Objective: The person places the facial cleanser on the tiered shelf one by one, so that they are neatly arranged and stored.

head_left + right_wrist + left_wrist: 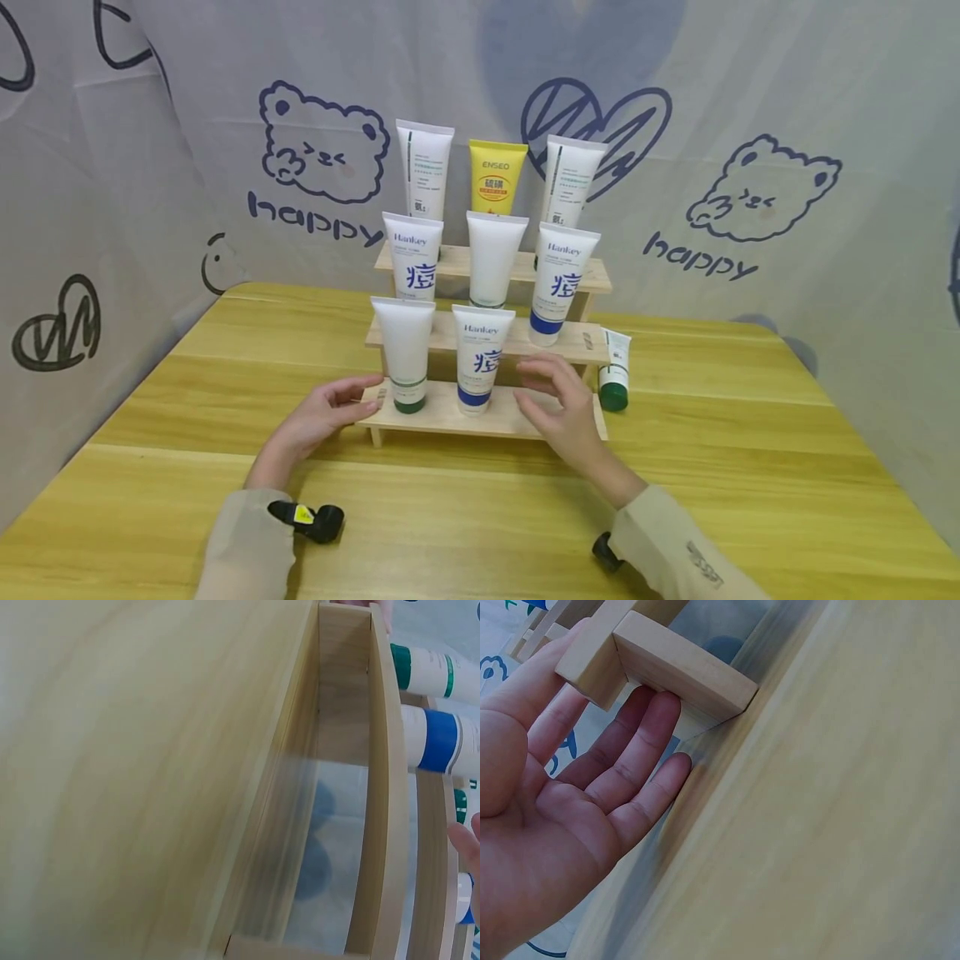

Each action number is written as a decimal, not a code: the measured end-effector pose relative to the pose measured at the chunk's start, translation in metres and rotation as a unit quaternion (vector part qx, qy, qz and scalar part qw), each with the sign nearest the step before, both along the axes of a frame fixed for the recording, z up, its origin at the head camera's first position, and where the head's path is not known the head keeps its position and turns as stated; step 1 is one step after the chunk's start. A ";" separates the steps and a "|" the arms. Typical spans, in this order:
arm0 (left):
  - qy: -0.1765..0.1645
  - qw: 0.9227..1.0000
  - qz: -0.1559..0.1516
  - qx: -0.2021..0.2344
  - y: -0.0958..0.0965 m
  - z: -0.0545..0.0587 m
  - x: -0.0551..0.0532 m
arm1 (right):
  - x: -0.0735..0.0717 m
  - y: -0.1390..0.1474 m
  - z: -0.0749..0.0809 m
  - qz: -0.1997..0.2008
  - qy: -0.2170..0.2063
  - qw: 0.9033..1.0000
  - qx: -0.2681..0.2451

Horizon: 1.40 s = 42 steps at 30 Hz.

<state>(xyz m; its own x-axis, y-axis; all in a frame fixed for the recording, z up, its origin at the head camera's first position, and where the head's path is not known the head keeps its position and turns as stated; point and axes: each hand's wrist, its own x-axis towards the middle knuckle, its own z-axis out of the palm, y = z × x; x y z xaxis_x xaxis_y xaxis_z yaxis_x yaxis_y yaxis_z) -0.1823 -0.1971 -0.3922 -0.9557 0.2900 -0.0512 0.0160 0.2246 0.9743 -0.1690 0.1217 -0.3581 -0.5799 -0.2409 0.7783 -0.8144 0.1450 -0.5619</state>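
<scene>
A three-step wooden display stand (517,423) holds several squeeze tubes standing on their caps. My left hand (318,417) holds the left end of its bottom step, thumb on top; in the left wrist view the fingers (626,761) reach under the board beside the leg (686,664). On that step are a white green-capped tube (405,350) and, to its right, a white tube with blue lettering (482,358). My right hand (558,412) hovers over the right part of the step, fingers apart and bent, holding nothing. In the right wrist view only some fingertips (465,844) show.
The middle step bears three white tubes, one being a blank-faced tube (495,258). On the top step a yellow tube (497,179) stands between two white ones. Another green-capped tube (615,375) is on the table (750,458) right of the stand. A printed curtain (450,50) hangs behind.
</scene>
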 end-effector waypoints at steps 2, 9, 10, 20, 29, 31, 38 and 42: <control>0.001 1.000 0.000 0.000 0.000 0.000 0.000 | -0.002 0.005 -0.003 0.000 0.003 1.000 0.001; 0.001 1.000 -0.001 0.000 0.000 0.000 0.000 | -0.001 0.022 -0.004 -0.022 0.003 1.000 0.009; 0.001 1.000 -0.001 -0.001 0.000 0.000 0.000 | -0.001 0.025 -0.004 -0.023 0.001 1.000 0.007; -0.004 1.000 -0.001 0.000 0.000 0.000 0.000 | -0.005 0.050 -0.008 -0.015 0.024 0.999 -0.035; 0.003 1.000 -0.001 0.003 0.000 -0.001 0.000 | 0.001 0.073 -0.002 -0.032 -0.008 0.998 -0.045; 0.005 1.000 -0.002 0.004 0.000 -0.001 -0.001 | -0.002 0.082 -0.004 -0.044 -0.025 0.998 -0.047; 0.005 1.000 -0.003 0.001 0.000 -0.002 0.000 | -0.035 0.128 -0.036 -0.096 -0.065 0.991 -0.062; 0.000 1.000 -0.001 -0.001 0.000 -0.001 0.000 | -0.061 0.155 -0.063 -0.130 -0.067 0.988 -0.049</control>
<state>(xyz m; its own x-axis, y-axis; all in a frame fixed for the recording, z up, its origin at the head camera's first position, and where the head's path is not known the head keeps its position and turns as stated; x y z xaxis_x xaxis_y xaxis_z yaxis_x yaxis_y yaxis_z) -0.1820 -0.1972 -0.3932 -0.9552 0.2915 -0.0513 0.0170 0.2269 0.9738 -0.2298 0.2763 -0.4208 -0.7121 0.0024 0.7021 -0.6738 0.2786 -0.6844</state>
